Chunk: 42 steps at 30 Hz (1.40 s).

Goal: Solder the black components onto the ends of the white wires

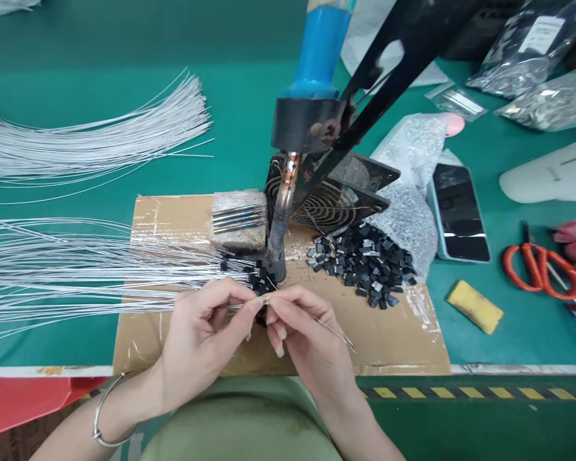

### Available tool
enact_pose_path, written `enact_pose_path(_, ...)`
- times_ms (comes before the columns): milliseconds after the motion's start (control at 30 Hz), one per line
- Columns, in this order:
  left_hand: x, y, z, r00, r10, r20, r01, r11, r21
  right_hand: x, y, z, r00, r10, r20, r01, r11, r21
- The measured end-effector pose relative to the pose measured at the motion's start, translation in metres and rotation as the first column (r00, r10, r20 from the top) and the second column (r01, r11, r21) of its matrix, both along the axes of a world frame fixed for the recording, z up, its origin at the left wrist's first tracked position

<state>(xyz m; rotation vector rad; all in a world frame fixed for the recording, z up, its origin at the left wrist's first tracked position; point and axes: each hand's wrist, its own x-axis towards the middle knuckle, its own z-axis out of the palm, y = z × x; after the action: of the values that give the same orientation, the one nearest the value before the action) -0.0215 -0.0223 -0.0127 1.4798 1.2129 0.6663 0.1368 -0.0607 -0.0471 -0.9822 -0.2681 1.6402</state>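
Note:
My left hand point(216, 326) is closed in a pinch on a thin white wire near its end, just in front of the soldering iron. Touching it fingertip to fingertip, my right hand point(312, 333) pinches at the same spot; a thin silvery strand point(338, 333) runs out past its fingers to the right. What lies between the fingertips is too small to make out. Behind the hands, black connector pieces point(259, 278) sit on the ends of several white wires point(163, 275). The hot-air-style blue-handled soldering iron point(283, 205) hangs tip down from a black bracket point(379, 77).
A small fan point(331, 198) and a pad with metal rods point(240, 221) stand behind. Loose black pieces point(372, 262) lie heaped on cardboard point(398, 346). Rightward are a yellow sponge point(475, 306), phone point(461, 214) and orange-handled scissors point(540, 272). More wires point(100, 144) lie left.

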Motion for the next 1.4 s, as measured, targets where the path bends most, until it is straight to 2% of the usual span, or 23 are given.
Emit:
enact_pose_path(567,0.0015,-0.0066,-0.0038,0.999,0.040,-0.030,-0.039,0.998,0.040,-0.0064,-0.0038,0.0002,0.999,-0.041,0.025,0.041,0.999,0.000)
enact_pose_path(767,0.0026,-0.0040,-0.0044,0.993,0.060,0.098,-0.055,0.997,-0.057,-0.0069,-0.0043,0.0001,0.999,-0.042,0.011,0.042,0.999,0.029)
enact_pose_path(900,0.0006,-0.0019,-0.0050,0.990,0.084,0.115,-0.073,0.992,-0.099,-0.0049,-0.0058,-0.0013,0.995,-0.029,0.101,0.021,0.997,0.079)
enact_pose_path(1067,-0.0004,-0.0030,-0.0065,0.988,0.085,0.127,-0.072,0.992,-0.108,-0.0060,-0.0078,-0.0002,0.971,-0.098,0.216,0.072,0.990,0.124)
enact_pose_path(1400,0.0005,-0.0037,-0.0064,0.988,0.079,0.134,-0.075,0.997,-0.029,-0.0040,-0.0084,-0.0028,0.983,-0.043,0.178,0.028,0.996,0.086)
